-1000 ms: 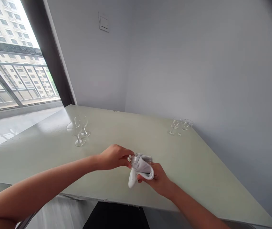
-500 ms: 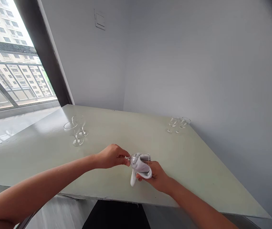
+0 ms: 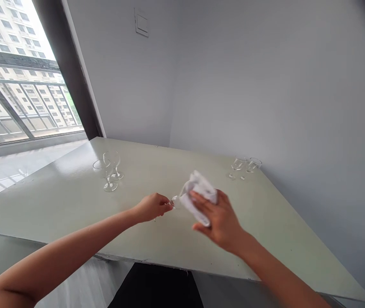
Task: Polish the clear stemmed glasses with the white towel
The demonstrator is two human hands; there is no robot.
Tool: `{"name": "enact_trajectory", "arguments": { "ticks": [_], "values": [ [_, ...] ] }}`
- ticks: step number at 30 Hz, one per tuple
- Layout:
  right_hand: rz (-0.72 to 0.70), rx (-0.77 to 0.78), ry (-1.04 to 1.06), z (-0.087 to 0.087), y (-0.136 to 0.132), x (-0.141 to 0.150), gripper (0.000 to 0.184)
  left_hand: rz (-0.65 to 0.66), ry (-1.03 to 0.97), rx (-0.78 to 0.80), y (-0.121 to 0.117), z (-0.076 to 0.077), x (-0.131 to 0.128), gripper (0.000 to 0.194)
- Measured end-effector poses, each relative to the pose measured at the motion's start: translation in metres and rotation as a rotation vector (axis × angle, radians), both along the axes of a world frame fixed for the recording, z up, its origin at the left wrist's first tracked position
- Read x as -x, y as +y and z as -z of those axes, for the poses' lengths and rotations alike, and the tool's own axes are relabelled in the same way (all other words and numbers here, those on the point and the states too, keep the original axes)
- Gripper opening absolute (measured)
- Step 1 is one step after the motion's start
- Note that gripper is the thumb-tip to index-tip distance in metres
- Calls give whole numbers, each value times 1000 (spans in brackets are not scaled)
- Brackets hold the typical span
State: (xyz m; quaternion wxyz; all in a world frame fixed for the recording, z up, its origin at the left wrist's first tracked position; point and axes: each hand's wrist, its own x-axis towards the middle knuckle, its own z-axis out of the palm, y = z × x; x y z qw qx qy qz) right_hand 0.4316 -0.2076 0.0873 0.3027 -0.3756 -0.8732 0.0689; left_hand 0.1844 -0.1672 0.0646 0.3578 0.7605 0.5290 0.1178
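A clear stemmed glass (image 3: 175,201) is pinched near its stem by my left hand (image 3: 152,207), lying sideways above the middle of the table. Its bowl points right and is mostly hidden behind a white cloth (image 3: 200,188). My right hand (image 3: 225,222) grips the cloth, fingers laid over it and thumb apart underneath. The cloth is slightly blurred and bunched. Whether any of it sits inside the bowl I cannot tell.
Two stemmed glasses, a nearer one (image 3: 110,186) and one behind it (image 3: 117,175), stand upright at the table's left. Two more glasses (image 3: 237,164) (image 3: 253,166) stand at the far right corner. The pale table (image 3: 157,167) meets grey walls; a window (image 3: 25,98) is at left.
My right hand has swung up and to the right with the cloth, which was bunched in the glass's bowl. My left hand keeps its pinch on the glass. The view has shifted slightly.
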Motion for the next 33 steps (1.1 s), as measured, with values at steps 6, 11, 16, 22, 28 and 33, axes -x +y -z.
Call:
{"name": "enact_trajectory", "arguments": {
  "ticks": [6,11,16,22,28,33],
  "values": [
    [-45,249,127,-2,23,37,32,172,223,-695,-19,2,-16,22],
    [50,1001,973,15,64,35,26,50,81,-692,-18,7,-13,24],
    [98,997,1703,33,69,65,20,-189,-125,-567,2,23,-28,31],
    [19,973,1633,40,52,94,19,-418,-350,-614,28,41,-54,32],
    [-38,1113,1473,48,56,88,31,-368,-210,-528,29,25,-56,35],
    [-110,1382,1397,52,60,77,32,-218,-828,225,37,7,-42,54]
  ]
}}
